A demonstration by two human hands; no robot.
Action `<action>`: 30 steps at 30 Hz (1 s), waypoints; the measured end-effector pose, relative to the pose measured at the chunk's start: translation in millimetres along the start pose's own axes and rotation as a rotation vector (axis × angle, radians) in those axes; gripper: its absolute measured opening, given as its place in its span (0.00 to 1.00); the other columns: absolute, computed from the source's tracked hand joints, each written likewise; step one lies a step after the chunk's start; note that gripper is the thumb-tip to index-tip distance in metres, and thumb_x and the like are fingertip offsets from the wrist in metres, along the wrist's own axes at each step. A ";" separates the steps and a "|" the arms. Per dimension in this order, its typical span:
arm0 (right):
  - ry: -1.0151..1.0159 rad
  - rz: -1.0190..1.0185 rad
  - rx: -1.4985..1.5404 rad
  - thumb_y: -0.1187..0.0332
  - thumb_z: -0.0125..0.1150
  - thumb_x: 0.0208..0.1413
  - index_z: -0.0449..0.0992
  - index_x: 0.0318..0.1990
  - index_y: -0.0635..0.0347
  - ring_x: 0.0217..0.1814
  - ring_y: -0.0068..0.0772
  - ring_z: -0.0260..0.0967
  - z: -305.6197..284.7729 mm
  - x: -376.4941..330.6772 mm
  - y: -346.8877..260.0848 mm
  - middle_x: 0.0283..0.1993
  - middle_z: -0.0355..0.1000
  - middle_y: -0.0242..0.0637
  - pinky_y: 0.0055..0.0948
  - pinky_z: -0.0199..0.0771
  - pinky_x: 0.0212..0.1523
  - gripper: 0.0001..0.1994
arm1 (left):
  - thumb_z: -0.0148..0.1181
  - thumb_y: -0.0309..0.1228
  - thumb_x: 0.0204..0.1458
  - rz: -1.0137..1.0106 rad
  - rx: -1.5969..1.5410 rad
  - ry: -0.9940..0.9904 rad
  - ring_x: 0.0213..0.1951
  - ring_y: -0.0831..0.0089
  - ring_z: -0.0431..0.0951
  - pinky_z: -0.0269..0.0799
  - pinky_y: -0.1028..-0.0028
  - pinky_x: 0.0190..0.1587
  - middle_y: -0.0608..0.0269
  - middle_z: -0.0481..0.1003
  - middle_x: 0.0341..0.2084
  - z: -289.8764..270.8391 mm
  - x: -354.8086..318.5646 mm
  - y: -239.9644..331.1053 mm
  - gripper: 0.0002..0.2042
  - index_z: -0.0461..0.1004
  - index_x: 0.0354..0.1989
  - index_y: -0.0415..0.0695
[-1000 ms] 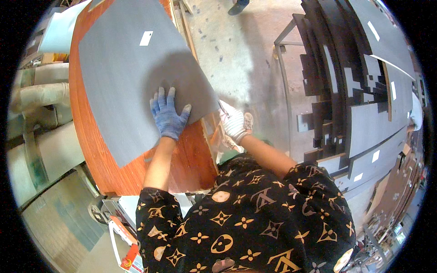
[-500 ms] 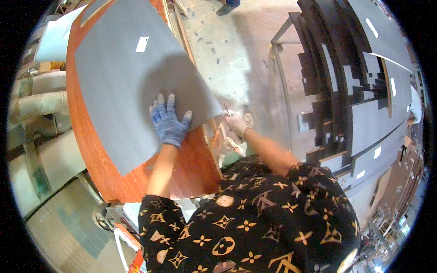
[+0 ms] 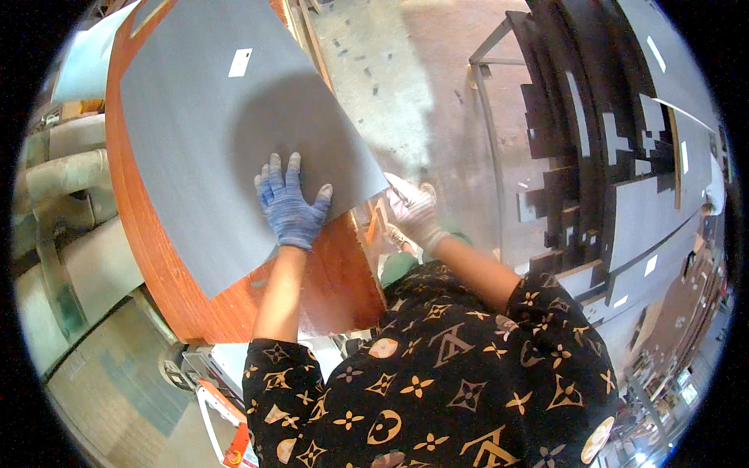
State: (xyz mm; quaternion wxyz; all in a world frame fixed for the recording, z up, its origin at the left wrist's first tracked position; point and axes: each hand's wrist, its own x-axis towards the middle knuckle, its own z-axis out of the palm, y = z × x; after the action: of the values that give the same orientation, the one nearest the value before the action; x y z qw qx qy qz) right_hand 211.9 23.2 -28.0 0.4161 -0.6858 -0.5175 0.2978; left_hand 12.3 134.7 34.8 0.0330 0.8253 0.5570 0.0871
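A large grey sheet (image 3: pixel 183 140) with a small white label (image 3: pixel 240 62) lies on a reddish-brown wooden board (image 3: pixel 140 257). My left hand (image 3: pixel 292 210), in a blue glove with pale fingertips, presses flat on the sheet's near part, fingers spread. Just off the sheet's right corner is my right hand (image 3: pixel 415 212), in a pale glove. Its fingers are closed around something small and slim with a dark part showing; I cannot make out its kind. Whether it touches the sheet's edge cannot be told.
Stacked dark boards with grey panels (image 3: pixel 644 218) stand on the right, beside a metal frame (image 3: pixel 490 125). Pipes (image 3: pixel 66 175) run along the left. My shoes (image 3: pixel 399 236) show below my right hand. Small dark scraps lie on the concrete floor (image 3: pixel 390 93).
My right hand has shifted slightly right and down, and its wrist has turned. My left hand stays flat on the sheet. The view has moved a little.
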 end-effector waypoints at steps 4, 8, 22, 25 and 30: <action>0.046 0.031 0.209 0.71 0.53 0.54 0.76 0.50 0.58 0.45 0.47 0.74 15.2 2.4 5.7 0.45 0.75 0.47 0.33 0.74 0.46 0.16 | 0.64 0.49 0.41 -0.001 0.022 -0.001 0.65 0.47 0.52 0.40 0.54 0.68 0.50 0.56 0.64 0.6 1.5 -1.8 0.37 0.62 0.62 0.51; 0.024 0.091 0.193 0.72 0.52 0.55 0.74 0.51 0.59 0.48 0.44 0.73 14.5 3.9 1.8 0.47 0.74 0.47 0.31 0.72 0.49 0.16 | 0.63 0.49 0.42 0.014 0.016 -0.005 0.65 0.47 0.52 0.40 0.54 0.69 0.50 0.55 0.64 3.7 0.7 -4.4 0.37 0.61 0.63 0.51; -0.086 0.163 0.328 0.75 0.46 0.57 0.66 0.58 0.68 0.58 0.31 0.68 16.0 -1.5 7.8 0.55 0.71 0.45 0.25 0.64 0.59 0.21 | 0.62 0.51 0.43 0.012 0.036 -0.012 0.65 0.47 0.51 0.40 0.54 0.68 0.50 0.55 0.64 1.2 0.9 -1.3 0.37 0.62 0.63 0.51; -0.066 0.153 0.316 0.75 0.47 0.57 0.67 0.58 0.68 0.57 0.31 0.69 11.8 -1.0 0.6 0.54 0.72 0.45 0.25 0.65 0.58 0.20 | 0.62 0.51 0.43 0.024 0.030 0.014 0.65 0.48 0.51 0.40 0.54 0.68 0.50 0.54 0.65 4.9 -0.8 -3.8 0.37 0.62 0.63 0.51; 0.008 0.128 0.223 0.72 0.49 0.55 0.72 0.54 0.59 0.49 0.42 0.72 11.9 2.5 -3.8 0.48 0.74 0.46 0.30 0.71 0.50 0.18 | 0.62 0.51 0.43 0.011 0.023 0.007 0.66 0.48 0.51 0.40 0.55 0.68 0.51 0.54 0.65 4.5 -0.4 -2.9 0.37 0.62 0.63 0.52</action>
State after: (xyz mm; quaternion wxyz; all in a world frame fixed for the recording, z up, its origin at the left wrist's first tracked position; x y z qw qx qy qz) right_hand 200.9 29.1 -30.3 0.4721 -0.6680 -0.4347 0.3767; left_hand 10.2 135.6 29.9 0.0213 0.8283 0.5536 0.0837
